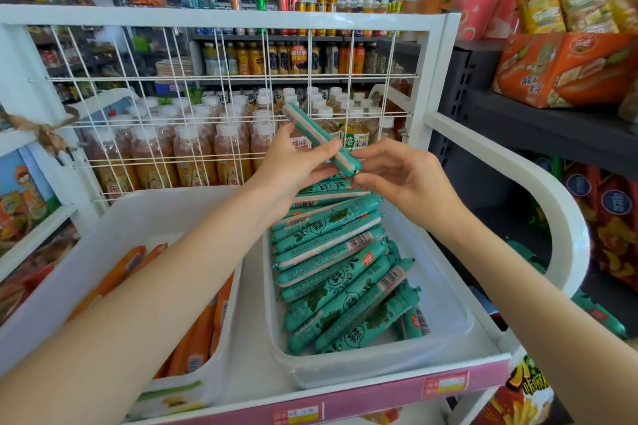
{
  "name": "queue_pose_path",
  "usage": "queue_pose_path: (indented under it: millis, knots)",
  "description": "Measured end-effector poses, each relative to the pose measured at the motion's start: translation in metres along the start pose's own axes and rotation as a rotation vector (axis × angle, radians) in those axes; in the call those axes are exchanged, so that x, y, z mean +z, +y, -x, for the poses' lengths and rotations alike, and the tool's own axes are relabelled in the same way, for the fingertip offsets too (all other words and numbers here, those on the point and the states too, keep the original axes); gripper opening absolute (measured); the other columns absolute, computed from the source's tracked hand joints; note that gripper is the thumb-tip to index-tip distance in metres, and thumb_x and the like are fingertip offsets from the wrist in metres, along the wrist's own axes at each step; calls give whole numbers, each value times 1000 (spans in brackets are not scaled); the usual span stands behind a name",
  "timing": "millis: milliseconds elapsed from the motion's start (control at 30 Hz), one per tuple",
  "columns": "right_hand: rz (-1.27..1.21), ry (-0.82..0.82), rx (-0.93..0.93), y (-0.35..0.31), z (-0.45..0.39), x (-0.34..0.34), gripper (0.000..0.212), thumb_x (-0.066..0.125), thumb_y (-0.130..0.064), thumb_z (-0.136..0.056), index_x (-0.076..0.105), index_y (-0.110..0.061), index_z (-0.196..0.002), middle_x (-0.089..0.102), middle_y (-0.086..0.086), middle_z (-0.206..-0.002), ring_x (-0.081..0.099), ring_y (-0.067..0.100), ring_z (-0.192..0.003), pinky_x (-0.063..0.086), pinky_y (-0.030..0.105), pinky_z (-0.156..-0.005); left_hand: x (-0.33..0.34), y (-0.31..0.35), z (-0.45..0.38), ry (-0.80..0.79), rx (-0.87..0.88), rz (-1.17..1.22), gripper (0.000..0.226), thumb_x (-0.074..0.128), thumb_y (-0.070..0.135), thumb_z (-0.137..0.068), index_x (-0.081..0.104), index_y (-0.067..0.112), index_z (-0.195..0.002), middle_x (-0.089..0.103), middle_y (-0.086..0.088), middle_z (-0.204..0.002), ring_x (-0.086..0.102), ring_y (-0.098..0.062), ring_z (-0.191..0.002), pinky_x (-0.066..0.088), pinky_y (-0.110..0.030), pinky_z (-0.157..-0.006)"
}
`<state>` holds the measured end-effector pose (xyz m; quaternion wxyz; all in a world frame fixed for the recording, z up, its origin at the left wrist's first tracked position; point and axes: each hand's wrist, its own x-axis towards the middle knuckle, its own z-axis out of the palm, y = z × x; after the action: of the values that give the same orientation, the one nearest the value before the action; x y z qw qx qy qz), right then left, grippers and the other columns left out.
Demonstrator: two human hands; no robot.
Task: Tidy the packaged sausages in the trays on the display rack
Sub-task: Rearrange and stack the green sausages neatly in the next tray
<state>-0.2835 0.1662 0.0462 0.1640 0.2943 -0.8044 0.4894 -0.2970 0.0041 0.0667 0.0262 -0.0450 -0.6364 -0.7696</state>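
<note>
Sausage (319,138), green wrapper with pink stripe, tilted; left hand (297,162) grips it, right hand (404,176) pinches lower end.

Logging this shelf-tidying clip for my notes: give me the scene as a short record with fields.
left hand: grips a green sausage, raised above the trays
right hand: fingers at the sausage's lower end; grip unclear
right tray: green sausages stacked, mostly slanted
left tray: orange sausages, partly hidden by the left arm
behind: wire grid, bottled drinks
</note>
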Motion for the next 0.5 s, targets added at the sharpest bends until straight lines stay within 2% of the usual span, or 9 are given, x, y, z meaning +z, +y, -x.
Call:
queue_pose_path:
  millis: [100,167,200,300,400,433,500]
  knots:
    - [4,86,57,0,-2,9,24,69,-13,-79,62,-18,-102,71,8,-88,69,14,-80,56,24,-78,0,-6,1,14,-35,51,58,63,4,-84,32,14,-132,66,-12,-106,70,-17,-79,58,-26,-71]
    - [-43,187,117,1,-8,9,19,64,-10,-84,63,-14,-102,70,8,-85,67,13,-74,56,24,-75,-4,-9,1,23,-55,23,43,59,4,-87,41,7,-126,65,-14,-107,69,-17,-84,57,-25,-72]
    - [-96,248,168,3,-12,5,18,60,-9,-87,63,-10,-104,69,9,-85,65,12,-72,56,24,-74,-8,-11,1,40,-31,-78,37,56,4,-88,46,6,-124,64,-13,-107,67,-16,-86,57,-24,-74]
    - [-214,356,360,13,-20,-12,21,50,-9,-93,63,-2,-108,65,6,-84,58,11,-72,53,20,-70,-26,-18,-1,82,159,-597,25,53,5,-90,59,15,-112,61,-1,-111,58,-10,-96,47,-24,-88]
    - [-234,199,576,28,-22,-9,25,47,-9,-95,60,2,-114,62,6,-80,56,12,-69,51,19,-66,-33,-30,2,8,195,-809,26,55,7,-88,62,22,-107,58,4,-117,51,-10,-105,38,-26,-94]
    - [-171,120,619,32,-22,-3,27,48,-8,-94,58,1,-117,63,8,-82,57,14,-69,51,19,-66,-33,-34,3,-30,202,-874,25,56,9,-88,62,24,-107,56,4,-119,51,-11,-107,37,-27,-96]
    - [152,16,589,39,-23,3,31,52,-12,-93,54,-6,-124,66,10,-95,59,17,-76,49,24,-73,-29,-41,4,-109,245,-1024,24,58,15,-88,61,26,-109,52,1,-123,48,-15,-115,32,-31,-102]
